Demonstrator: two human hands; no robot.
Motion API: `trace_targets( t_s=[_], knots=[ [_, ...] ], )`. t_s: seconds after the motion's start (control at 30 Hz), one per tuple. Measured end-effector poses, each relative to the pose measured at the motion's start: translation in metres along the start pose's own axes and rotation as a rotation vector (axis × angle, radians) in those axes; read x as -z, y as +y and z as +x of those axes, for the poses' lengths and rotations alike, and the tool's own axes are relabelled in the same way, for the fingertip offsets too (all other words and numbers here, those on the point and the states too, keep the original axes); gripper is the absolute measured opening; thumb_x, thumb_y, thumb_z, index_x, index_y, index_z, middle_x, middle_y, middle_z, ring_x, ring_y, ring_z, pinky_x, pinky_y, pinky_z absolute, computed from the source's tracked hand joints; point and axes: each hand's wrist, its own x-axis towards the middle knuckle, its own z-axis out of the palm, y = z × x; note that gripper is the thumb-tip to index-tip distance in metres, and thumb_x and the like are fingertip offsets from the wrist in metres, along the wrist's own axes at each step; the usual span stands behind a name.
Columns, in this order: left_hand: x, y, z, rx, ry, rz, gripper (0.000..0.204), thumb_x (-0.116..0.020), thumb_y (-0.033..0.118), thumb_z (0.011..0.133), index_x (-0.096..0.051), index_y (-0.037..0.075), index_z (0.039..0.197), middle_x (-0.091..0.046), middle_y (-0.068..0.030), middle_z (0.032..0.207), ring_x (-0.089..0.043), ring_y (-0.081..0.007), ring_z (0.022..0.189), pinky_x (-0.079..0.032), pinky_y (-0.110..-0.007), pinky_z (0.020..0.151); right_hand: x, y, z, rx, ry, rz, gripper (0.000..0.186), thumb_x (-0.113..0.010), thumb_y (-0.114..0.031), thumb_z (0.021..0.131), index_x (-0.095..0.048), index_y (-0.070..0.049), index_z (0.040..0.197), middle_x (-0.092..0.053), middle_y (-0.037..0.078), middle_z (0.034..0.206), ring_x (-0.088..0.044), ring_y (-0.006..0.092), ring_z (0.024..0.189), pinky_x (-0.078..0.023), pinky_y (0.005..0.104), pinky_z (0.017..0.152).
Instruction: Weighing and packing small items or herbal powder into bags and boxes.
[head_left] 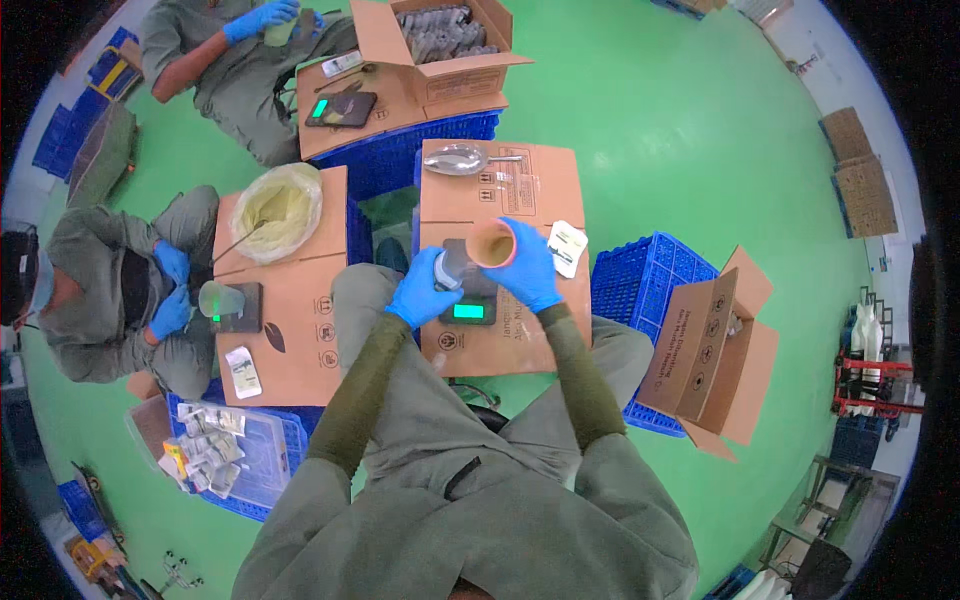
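right hand wrapped round pink cup, left hand gripping pale container, scale display uncovered, prob for easy reading lol

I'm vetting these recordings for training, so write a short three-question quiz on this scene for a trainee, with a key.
1. Which hand holds the salmon-pink cup?
2. True or false: a metal scoop lies on the cardboard beyond the digital scale, as the wearer sees it.
3. What colour is that scale's lit display? a) red b) green c) orange

Key: 1. The right hand. 2. True. 3. b.
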Motion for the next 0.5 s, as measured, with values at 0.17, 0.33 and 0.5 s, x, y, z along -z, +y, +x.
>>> trace_targets(
  t_s=[0.17,0.33,0.5],
  knots=[
    [-0.008,0.013,0.026,-0.047,-0.028,0.079,0.059,-0.080,0.022,0.071,-0.051,0.003,0.119,-0.056,-0.0206,0.114,-0.057,-0.0396,0.110,-0.048,-0.046,0.094,0.046,-0.035,0.016,0.244,-0.132,-0.464,0.069,-0.087,-0.036,0.064,-0.061,-0.010,0.122,-0.065,0.010,0.108,-0.062,0.0317,0.101,-0.048,0.0442,0.087],
    [-0.013,0.023,0.028,0.023,-0.114,0.099,0.069,-0.081,0.019,0.073,-0.047,0.004,0.130,-0.056,-0.0192,0.121,-0.059,-0.0341,0.115,-0.047,-0.042,0.100,0.051,-0.043,0.018,0.331,-0.226,-0.725,0.067,-0.084,-0.038,0.065,-0.061,-0.012,0.122,-0.060,0.008,0.095,-0.060,0.0290,0.089,-0.045,0.0429,0.084],
    [-0.019,0.029,0.023,0.045,-0.098,0.052,0.067,-0.082,0.025,0.075,-0.048,0.005,0.129,-0.056,-0.0188,0.121,-0.060,-0.0348,0.114,-0.049,-0.044,0.097,0.058,-0.058,0.020,0.460,-0.216,-0.790,0.040,-0.079,-0.027,0.067,-0.059,-0.016,0.099,-0.061,0.008,0.084,-0.061,0.0294,0.082,-0.039,0.0432,0.072]
  ],
)
